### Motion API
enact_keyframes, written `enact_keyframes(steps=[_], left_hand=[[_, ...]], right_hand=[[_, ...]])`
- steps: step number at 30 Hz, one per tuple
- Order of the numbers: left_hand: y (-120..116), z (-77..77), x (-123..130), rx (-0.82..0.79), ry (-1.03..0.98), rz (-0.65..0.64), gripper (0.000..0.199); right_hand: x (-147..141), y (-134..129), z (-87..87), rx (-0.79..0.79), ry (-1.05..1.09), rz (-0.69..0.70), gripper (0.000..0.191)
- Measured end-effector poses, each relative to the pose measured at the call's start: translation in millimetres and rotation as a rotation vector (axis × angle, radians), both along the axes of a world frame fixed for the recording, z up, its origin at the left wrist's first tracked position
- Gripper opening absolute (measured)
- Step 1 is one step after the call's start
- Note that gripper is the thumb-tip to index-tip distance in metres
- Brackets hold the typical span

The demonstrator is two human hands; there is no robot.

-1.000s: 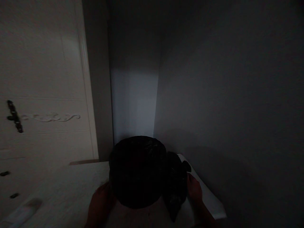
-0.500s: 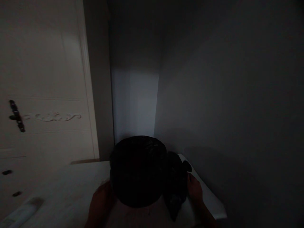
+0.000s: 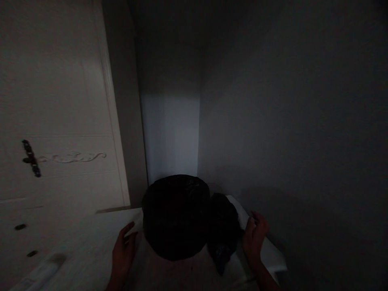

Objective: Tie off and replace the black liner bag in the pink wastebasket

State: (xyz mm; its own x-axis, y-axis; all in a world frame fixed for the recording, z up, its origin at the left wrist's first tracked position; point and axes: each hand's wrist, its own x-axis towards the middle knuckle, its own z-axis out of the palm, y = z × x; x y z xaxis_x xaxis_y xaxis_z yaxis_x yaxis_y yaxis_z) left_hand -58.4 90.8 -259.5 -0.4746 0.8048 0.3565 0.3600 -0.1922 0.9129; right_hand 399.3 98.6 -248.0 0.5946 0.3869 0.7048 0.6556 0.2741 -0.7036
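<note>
A large round black thing (image 3: 176,222) with the faint sheen of a plastic bag rests on the white surface in front of me. Its inside is too dark to make out. Against its right side bulges a smaller crumpled black plastic bag (image 3: 223,226), which tapers to a point towards me. My left hand (image 3: 123,248) is just left of the round thing, apart from it, thumb and fingers spread. To the right of the crumpled bag my right hand (image 3: 255,238) is raised with its fingers loosely bent and apart. I see nothing held in either hand.
A white surface (image 3: 87,238) spreads under the black things, its right edge near the grey wall (image 3: 287,161). At the left stands a white cabinet door (image 3: 69,113) with a dark handle (image 3: 31,158). A pale roll-like thing (image 3: 45,273) lies lower left. The light is dim.
Both hands have let go of the black things and moved outward, the left hand leftward and the right hand slightly right and up. The view has shifted slightly.
</note>
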Motion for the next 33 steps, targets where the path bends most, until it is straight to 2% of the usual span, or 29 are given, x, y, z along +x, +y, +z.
enact_keyframes(steps=[2,4,6,7,9,11,13,18,21,24,27,30,33], left_hand=[[-4,25.6,-1,0.028,-0.010,-0.019,0.057],[-7,59.9,1,0.020,0.042,-0.046,0.058],[-8,96.1,7,-0.010,0.130,-0.081,0.058],[-7,112.3,11,-0.026,0.170,-0.093,0.060],[-4,137.4,20,-0.050,0.227,-0.133,0.060],[0,151.0,26,-0.075,0.280,-0.180,0.059],[3,155.5,30,-0.086,0.347,-0.204,0.057],[7,162.4,32,-0.043,0.515,-0.112,0.054],[6,174.4,40,0.021,0.520,-0.106,0.052],[8,183.0,50,0.044,0.495,-0.127,0.052],[13,180.0,56,0.073,0.489,-0.113,0.051],[17,168.9,60,0.160,0.493,-0.066,0.048],[16,158.3,64,0.236,0.541,-0.032,0.045]], right_hand=[[-12,-9,33.8,0.064,0.051,0.009,0.055],[-24,-11,73.7,0.008,0.039,0.192,0.050],[-37,-2,112.9,-0.161,-0.112,0.408,0.049],[-44,5,129.8,-0.252,-0.216,0.458,0.049],[-56,22,155.1,-0.473,-0.408,0.501,0.053],[-67,37,168.3,-0.672,-0.570,0.502,0.055],[-75,47,172.7,-0.769,-0.690,0.462,0.050],[-82,50,179.1,-0.766,-0.836,0.289,0.031],[-83,54,195.7,-0.716,-0.901,0.271,0.029],[-87,69,220.3,-0.571,-0.857,0.279,0.033],[-95,89,244.7,-0.393,-0.741,0.394,0.035],[-111,105,264.1,-0.236,-0.618,0.593,0.033],[-136,110,279.8,-0.116,-0.569,0.808,0.030]])
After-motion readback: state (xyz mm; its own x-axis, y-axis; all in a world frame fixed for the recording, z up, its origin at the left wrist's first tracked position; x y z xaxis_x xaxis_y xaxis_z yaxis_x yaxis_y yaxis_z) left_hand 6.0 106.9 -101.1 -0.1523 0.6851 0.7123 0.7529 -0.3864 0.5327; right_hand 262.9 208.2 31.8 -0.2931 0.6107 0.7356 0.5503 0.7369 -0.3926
